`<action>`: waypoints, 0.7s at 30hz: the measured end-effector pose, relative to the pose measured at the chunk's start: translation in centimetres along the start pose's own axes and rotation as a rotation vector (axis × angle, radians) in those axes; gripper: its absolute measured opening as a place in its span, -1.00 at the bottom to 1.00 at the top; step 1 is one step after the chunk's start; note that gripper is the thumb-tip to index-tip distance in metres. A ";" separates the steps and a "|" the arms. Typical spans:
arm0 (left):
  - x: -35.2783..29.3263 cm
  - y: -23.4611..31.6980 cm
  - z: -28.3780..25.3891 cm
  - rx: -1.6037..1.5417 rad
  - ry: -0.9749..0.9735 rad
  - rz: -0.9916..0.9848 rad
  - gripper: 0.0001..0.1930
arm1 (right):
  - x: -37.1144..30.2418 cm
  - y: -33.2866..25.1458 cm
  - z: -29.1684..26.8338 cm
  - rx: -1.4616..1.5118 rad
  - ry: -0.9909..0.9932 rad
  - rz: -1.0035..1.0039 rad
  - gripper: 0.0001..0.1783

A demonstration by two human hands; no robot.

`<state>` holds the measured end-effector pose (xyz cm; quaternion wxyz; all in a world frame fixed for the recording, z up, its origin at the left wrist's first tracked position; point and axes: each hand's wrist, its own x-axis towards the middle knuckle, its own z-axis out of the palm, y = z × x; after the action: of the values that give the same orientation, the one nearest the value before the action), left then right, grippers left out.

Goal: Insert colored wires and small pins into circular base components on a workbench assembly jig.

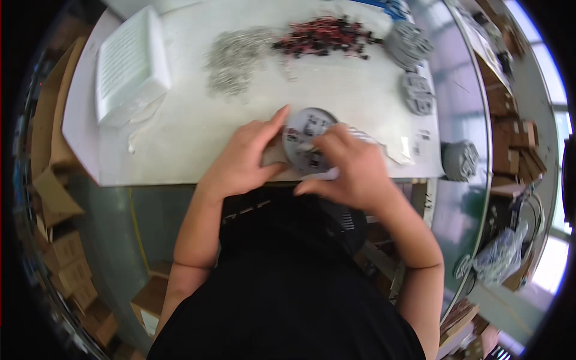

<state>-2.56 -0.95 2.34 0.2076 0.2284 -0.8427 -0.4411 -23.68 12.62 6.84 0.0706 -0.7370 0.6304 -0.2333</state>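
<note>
A round grey disc-shaped part [293, 146] with dark cutouts or inserts on its face lies at the front edge of the white table, between my hands. My left hand [247, 157] curves around its left side, thumb and fingers at the rim. Over its right side reaches my right hand [355, 166], with bent fingers on the face and the thumb toward the near edge. Blur and the fingers hide whatever small thing the right hand may pinch. Farther back lie a pile of small clear or silvery pieces [235, 61] and a heap of red and black wired parts [327, 37].
Stacked grey round parts [408, 45] stand at the back right, with another grey stack [417, 93] nearer and a third [460, 161] beyond the table's right edge. A white foam box [133, 67] sits at the left. Cardboard boxes [67, 255] line the left floor.
</note>
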 end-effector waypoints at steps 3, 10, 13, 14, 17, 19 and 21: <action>1.3 -1.6 1.4 -0.307 0.082 -0.223 -0.54 | -1.2 -1.3 2.3 -0.254 0.053 -0.054 -0.55; 3.2 6.0 3.4 0.129 0.053 0.000 -0.77 | -3.4 5.4 -8.3 -0.143 0.736 0.195 -0.57; 4.2 7.3 5.6 -0.169 -0.006 -0.027 -0.79 | -8.7 16.7 -18.4 -0.344 0.936 0.668 -0.64; 4.7 7.7 6.5 -0.323 -0.036 -0.051 -0.79 | -12.2 22.1 -21.1 -0.376 0.891 0.814 -0.60; 8.5 9.1 11.0 -0.506 -0.287 -0.078 -0.76 | -27.7 36.3 -23.9 -0.561 0.831 1.170 -0.53; 11.0 10.5 13.6 -0.648 -0.393 -0.112 -0.73 | -31.4 39.4 -22.4 -0.381 0.815 1.261 -0.50; 14.4 12.5 17.9 -0.759 -0.434 -0.125 -0.71 | -34.1 39.6 -21.7 -0.203 0.775 1.366 -0.47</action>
<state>-26.55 8.81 5.55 0.0681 0.0886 -0.6298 -0.7686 -71.82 41.84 1.49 -0.0939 -0.0563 0.9412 -0.3196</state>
